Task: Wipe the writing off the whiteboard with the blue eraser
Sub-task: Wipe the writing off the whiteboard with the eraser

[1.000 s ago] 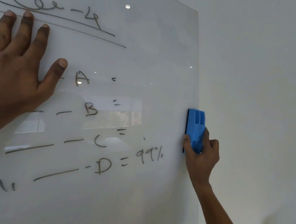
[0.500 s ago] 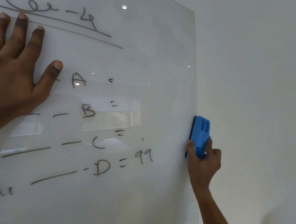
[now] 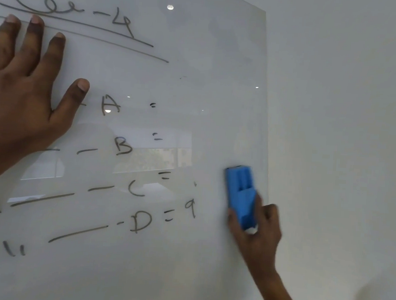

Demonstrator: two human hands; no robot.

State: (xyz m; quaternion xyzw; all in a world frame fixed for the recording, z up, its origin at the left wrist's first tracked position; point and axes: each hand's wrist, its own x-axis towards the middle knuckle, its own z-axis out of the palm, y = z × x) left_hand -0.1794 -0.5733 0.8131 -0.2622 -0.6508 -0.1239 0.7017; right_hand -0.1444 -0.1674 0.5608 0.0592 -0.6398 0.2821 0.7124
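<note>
Right of "D=9" (image 3: 165, 217), right fingers (image 3: 269, 212) grip blue eraser (image 3: 240, 192); left fingers (image 3: 57, 48) press whiteboard (image 3: 209, 57), splayed.

Just two bare hands in shot tbh. The left hand (image 3: 16, 106) fills the upper left of the frame, sharp enough to see short trimmed nails (image 3: 60, 35) on the fingers (image 3: 56, 50) and thumb (image 3: 75, 93). The right hand (image 3: 260, 234), lower right, is pretty blurry, with a slim bare forearm (image 3: 283, 294) below it.

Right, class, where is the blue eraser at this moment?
In the head view the blue eraser sits near the right edge of the whiteboard, held by the right hand, right of the 9.
</note>
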